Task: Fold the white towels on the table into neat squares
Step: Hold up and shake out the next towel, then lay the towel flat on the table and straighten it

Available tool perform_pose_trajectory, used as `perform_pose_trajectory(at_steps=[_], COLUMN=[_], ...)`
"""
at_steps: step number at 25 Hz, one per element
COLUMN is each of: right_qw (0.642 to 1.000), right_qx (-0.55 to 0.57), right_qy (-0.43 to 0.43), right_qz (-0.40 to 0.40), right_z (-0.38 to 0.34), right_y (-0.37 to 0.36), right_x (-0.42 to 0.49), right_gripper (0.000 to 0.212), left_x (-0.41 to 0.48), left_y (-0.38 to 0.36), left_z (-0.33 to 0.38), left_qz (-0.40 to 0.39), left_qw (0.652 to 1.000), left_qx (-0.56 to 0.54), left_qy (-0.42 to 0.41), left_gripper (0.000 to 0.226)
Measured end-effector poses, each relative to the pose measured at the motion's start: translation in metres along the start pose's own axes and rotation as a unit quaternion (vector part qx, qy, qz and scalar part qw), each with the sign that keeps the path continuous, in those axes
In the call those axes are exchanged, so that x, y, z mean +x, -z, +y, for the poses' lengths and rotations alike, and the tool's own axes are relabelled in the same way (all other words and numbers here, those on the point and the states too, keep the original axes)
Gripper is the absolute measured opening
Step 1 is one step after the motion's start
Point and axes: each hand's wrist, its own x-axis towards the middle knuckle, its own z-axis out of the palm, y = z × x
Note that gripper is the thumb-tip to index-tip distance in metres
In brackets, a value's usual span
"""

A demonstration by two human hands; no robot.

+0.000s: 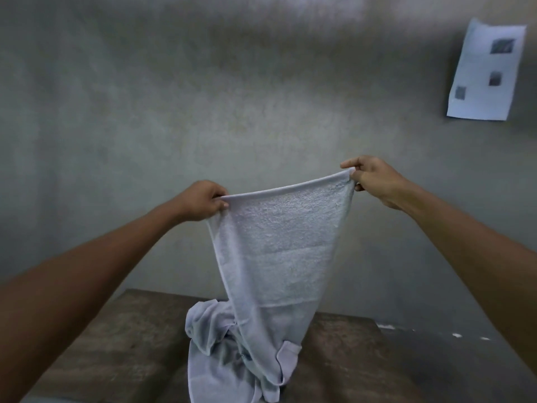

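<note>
A white towel [279, 242] hangs stretched in the air above the wooden table [125, 338]. My left hand [200, 202] pinches its top left corner. My right hand [374, 178], a little higher, pinches the top right corner. The towel's top edge is taut between them and its lower end trails down onto the table. A second white towel [209, 344] lies crumpled on the table below, partly behind the hanging one.
A grey wall [174, 97] stands close behind the table. A white paper sheet [485, 74] with dark pictures is stuck to it at the upper right. The table's far edge sits against the wall.
</note>
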Motion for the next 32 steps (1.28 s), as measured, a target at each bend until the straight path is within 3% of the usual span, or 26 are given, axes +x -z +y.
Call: perform_pose_trajectory(at_steps=[3, 5, 8, 9, 11, 13, 15, 18, 21, 24, 28, 32], right_qw=[0.951, 0.925, 0.955, 0.962, 0.976, 0.990, 0.988, 0.975, 0.970, 0.982, 0.979, 0.973], right_qx=[-0.289, -0.359, -0.289, -0.266, -0.210, -0.072, 0.039, 0.050, 0.056, 0.065, 0.086, 0.100], right_qy=[0.035, 0.056, 0.067, 0.052, 0.023, -0.010, -0.015, 0.031, 0.010, -0.079, -0.174, -0.126], right_qz=[-0.102, -0.113, 0.029, 0.042, 0.056, 0.121, 0.149, 0.214, 0.236, 0.160, 0.066, 0.165], right_z=[0.004, 0.003, -0.012, -0.017, -0.026, -0.035, -0.043, -0.053, -0.058, -0.038, 0.024, 0.054], right_y=[0.018, 0.029, 0.057, 0.066, 0.081, 0.093, 0.105, 0.123, 0.136, 0.123, 0.085, 0.087], right_x=[0.004, 0.004, 0.007, 0.006, 0.004, 0.004, 0.006, 0.016, 0.026, 0.034, 0.042, 0.043], right_gripper=[0.037, 0.034, 0.025, 0.025, 0.024, 0.023, 0.024, 0.023, 0.029, 0.021, 0.020, 0.021], left_x=[0.016, 0.026, 0.042, 0.048, 0.057, 0.063, 0.066, 0.067, 0.071, 0.088, 0.109, 0.134], left_y=[0.013, 0.018, 0.038, 0.047, 0.061, 0.070, 0.081, 0.101, 0.112, 0.090, 0.007, -0.026], left_z=[0.013, 0.023, 0.038, 0.044, 0.054, 0.067, 0.078, 0.094, 0.097, 0.085, 0.066, 0.068], left_qz=[-0.034, -0.033, 0.096, 0.140, 0.168, 0.176, 0.216, 0.257, 0.225, 0.146, 0.083, 0.185], left_qw=[0.996, 0.993, 0.990, 0.988, 0.979, 0.942, 0.909, 0.895, 0.906, 0.900, 0.898, 0.915], left_qx=[0.077, 0.114, 0.101, 0.063, -0.093, -0.264, -0.338, -0.355, -0.352, -0.396, -0.400, -0.347], left_qy=[-0.028, -0.030, 0.011, 0.032, 0.067, 0.104, 0.116, 0.079, 0.062, 0.111, 0.164, 0.090], left_gripper=[0.015, 0.014, 0.015, 0.017, 0.015, 0.012, 0.010, 0.010, 0.011, 0.010, 0.010, 0.008])
